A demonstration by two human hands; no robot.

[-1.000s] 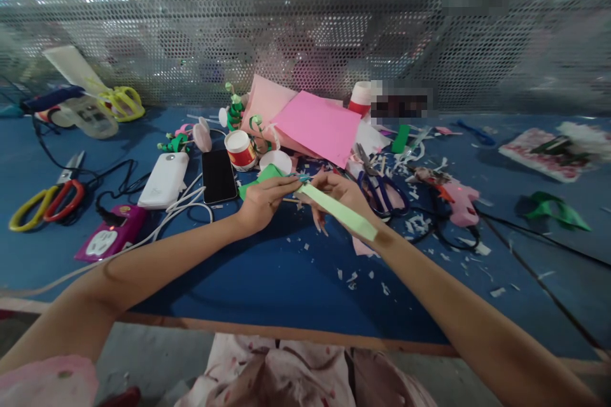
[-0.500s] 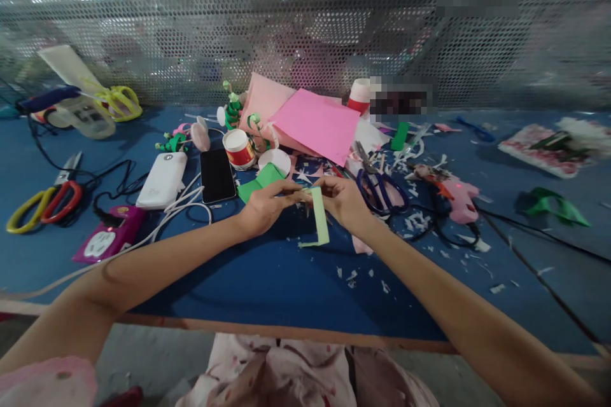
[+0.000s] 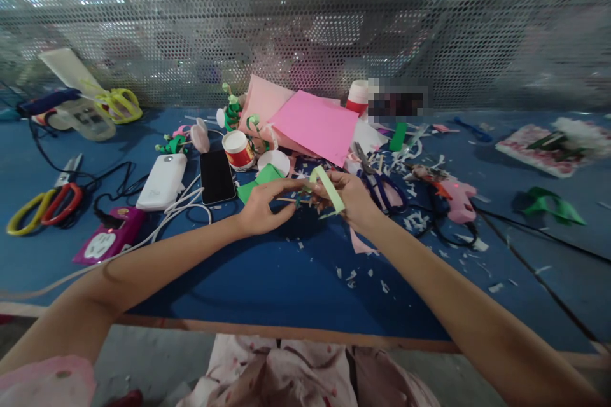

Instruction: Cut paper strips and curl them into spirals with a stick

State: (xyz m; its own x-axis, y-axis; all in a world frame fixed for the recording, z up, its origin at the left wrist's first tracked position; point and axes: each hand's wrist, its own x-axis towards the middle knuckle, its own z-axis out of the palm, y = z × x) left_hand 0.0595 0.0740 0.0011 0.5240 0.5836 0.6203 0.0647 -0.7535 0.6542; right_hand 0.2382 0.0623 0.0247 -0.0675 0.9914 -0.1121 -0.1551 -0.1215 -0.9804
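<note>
A light green paper strip point(image 3: 330, 189) bends in a loop between my two hands. My right hand point(image 3: 354, 201) is closed on it, fingers curled in a pinch. My left hand point(image 3: 263, 206) reaches in from the other side, thumb and forefinger apart, the forefinger's tip at the strip. A thin wooden stick point(image 3: 287, 200) shows in the gap of the left hand and runs toward the right fingertips; its grip there is hidden. Just behind the left hand lie folded green paper point(image 3: 268, 177) and a white disc point(image 3: 273, 163).
Dark-handled scissors point(image 3: 389, 194) and a pink glue gun point(image 3: 457, 200) lie to the right among paper scraps. A phone point(image 3: 217, 176), white power bank point(image 3: 163, 181), purple power socket point(image 3: 109, 235) and red-yellow scissors point(image 3: 60, 194) lie left. Behind are pink sheets point(image 3: 317, 124) and a red-white jar point(image 3: 238, 149).
The strip's hanging end has swung up and to the right into a loop. My left thumb has moved away from the forefinger, and the stick now shows between the hands.
</note>
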